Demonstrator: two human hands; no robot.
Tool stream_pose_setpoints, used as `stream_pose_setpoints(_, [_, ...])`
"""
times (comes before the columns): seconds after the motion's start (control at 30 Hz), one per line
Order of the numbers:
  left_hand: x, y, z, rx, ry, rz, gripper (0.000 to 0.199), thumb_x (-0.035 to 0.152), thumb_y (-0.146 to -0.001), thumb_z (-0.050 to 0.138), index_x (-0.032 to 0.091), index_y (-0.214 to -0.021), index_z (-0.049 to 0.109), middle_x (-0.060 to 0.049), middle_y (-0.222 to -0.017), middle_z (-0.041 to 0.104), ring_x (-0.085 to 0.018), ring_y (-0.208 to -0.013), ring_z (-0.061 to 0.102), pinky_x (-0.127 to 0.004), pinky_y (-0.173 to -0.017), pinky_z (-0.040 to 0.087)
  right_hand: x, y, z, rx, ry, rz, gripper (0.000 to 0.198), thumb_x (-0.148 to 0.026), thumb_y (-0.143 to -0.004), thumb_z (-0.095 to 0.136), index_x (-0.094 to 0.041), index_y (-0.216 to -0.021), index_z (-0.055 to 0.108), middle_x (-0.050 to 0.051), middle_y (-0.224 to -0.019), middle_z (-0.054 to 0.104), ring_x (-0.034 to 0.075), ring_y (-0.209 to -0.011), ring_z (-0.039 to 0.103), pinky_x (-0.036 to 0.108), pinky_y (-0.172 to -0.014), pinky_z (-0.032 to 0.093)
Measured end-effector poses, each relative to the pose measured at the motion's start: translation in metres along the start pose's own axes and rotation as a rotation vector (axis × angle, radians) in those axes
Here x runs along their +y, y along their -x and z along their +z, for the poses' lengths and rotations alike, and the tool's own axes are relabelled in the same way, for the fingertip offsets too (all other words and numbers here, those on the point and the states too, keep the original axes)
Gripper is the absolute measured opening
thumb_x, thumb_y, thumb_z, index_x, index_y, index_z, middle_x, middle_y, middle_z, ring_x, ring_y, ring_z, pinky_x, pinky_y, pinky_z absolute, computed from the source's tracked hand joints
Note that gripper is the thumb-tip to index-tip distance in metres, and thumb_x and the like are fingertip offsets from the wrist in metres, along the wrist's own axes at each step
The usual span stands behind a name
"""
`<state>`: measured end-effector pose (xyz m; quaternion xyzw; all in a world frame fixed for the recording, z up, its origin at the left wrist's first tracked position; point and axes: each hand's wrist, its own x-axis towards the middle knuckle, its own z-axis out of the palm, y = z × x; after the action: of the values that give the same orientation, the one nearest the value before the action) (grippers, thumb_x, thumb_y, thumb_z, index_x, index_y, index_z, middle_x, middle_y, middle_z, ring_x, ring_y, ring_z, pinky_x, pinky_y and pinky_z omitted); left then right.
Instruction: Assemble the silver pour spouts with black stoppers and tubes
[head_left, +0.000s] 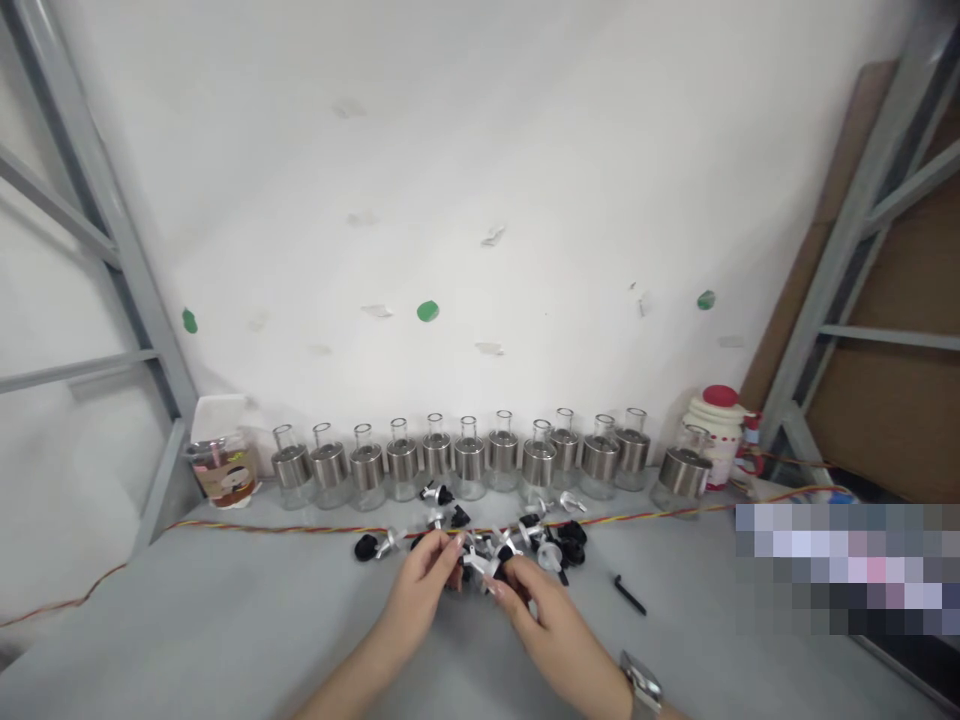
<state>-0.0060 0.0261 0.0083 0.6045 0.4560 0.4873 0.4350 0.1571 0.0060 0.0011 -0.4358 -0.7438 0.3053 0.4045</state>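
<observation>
My right hand (544, 598) is closed on a pour spout (480, 565), silver with a black end, held just above the table. Close beside its silver tip is my left hand (421, 580), thumb and fingers pinched together; what they hold, if anything, is hidden. Around and behind both hands lies a loose heap of more silver and black pour spouts (551, 555), with one spout (386, 544) apart at the left. Several glass bottles with steel sleeves (470, 458) stand upright in a row behind them, their necks uncovered.
A twisted red and yellow wire (300, 531) crosses the grey table (247, 620). On the right lies a black L-shaped piece (630, 595). A cup of brown liquid (225, 475) stands far left, a white jug with a red lid (718, 430) far right. Behind is a white wall.
</observation>
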Motion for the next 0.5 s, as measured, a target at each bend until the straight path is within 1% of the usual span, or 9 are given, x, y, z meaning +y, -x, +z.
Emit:
stream_pose_setpoints(0.1, [0.001,0.001,0.001,-0.046,0.01,-0.013,0.033,0.046,-0.077,0.047,0.017,-0.061,0.05,0.006,-0.051,0.047,-0.011,-0.054,0.045,-0.022,-0.056,0.034,-0.001,0.0,0.0,-0.008,-0.002,0.001,0.021,-0.033,-0.084,0.042,-0.02,-0.068,0.045,-0.002,-0.066,0.048,0.014,-0.062,0.045,0.023,-0.058,0.037])
stream_pose_setpoints(0.23, [-0.002,0.001,0.002,-0.083,0.018,-0.031,0.034,0.047,-0.075,0.049,0.017,-0.06,0.049,0.007,-0.048,0.044,-0.01,-0.049,0.042,-0.021,-0.052,0.033,-0.006,-0.001,-0.002,0.027,-0.062,0.005,0.024,-0.037,-0.083,0.043,-0.02,-0.066,0.046,-0.003,-0.063,0.048,0.013,-0.06,0.045,0.023,-0.056,0.036])
stream_pose_setpoints(0.3, [-0.004,0.001,0.002,-0.08,0.022,-0.039,0.035,0.049,-0.075,0.049,0.017,-0.058,0.046,0.008,-0.046,0.042,-0.009,-0.046,0.04,-0.021,-0.049,0.032,-0.007,-0.003,-0.002,0.014,-0.155,0.054,0.028,-0.041,-0.083,0.042,-0.02,-0.065,0.045,-0.004,-0.057,0.045,0.012,-0.054,0.043,0.022,-0.052,0.035])
stream_pose_setpoints(0.4, [-0.006,0.0,0.003,-0.073,0.035,-0.049,0.036,0.05,-0.074,0.05,0.018,-0.058,0.044,0.009,-0.043,0.039,-0.008,-0.042,0.037,-0.02,-0.045,0.03,-0.003,-0.008,0.001,-0.035,-0.363,0.159,0.035,-0.05,-0.08,0.041,-0.019,-0.063,0.043,-0.007,-0.047,0.039,0.009,-0.043,0.038,0.021,-0.045,0.033])
stream_pose_setpoints(0.5, [-0.007,-0.001,0.005,-0.066,0.065,-0.058,0.037,0.052,-0.071,0.052,0.018,-0.059,0.045,0.009,-0.042,0.04,-0.008,-0.041,0.037,-0.02,-0.045,0.03,0.003,-0.012,0.005,-0.059,-0.539,0.219,0.039,-0.055,-0.077,0.042,-0.02,-0.062,0.04,-0.008,-0.045,0.038,0.008,-0.037,0.036,0.021,-0.041,0.032])
